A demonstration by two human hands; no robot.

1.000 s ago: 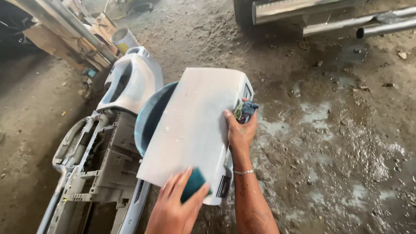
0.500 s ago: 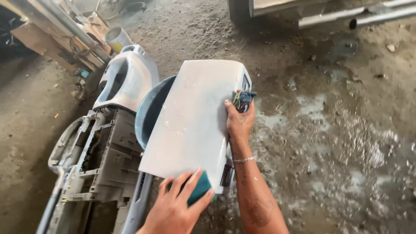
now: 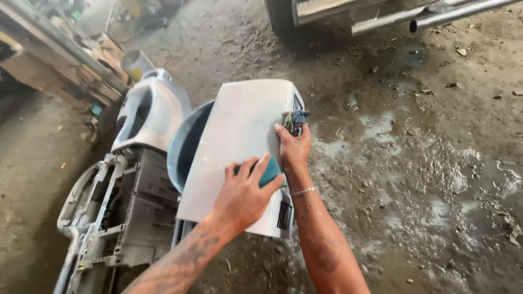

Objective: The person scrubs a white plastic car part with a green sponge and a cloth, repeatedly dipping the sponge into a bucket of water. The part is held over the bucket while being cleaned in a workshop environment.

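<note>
Both forearms are bare, with no sleeves reaching into view. The left hand [image 3: 242, 193] has no ring or band, and its forearm carries dark tattoo work of curling lines running up from near the wrist. The right hand [image 3: 294, 147] wears a thin silver chain bracelet [image 3: 303, 191] at the wrist, and a fainter tattoo shows on that forearm below it.

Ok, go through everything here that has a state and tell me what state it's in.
White panel: propped tilted over the basin, wet drops on it.
Blue basin: partly covered by the panel.
Left hand: pressing a teal sanding block flat on the panel.
Right hand: gripping the panel's edge, clutching a rag.
Ground: wet.
</note>
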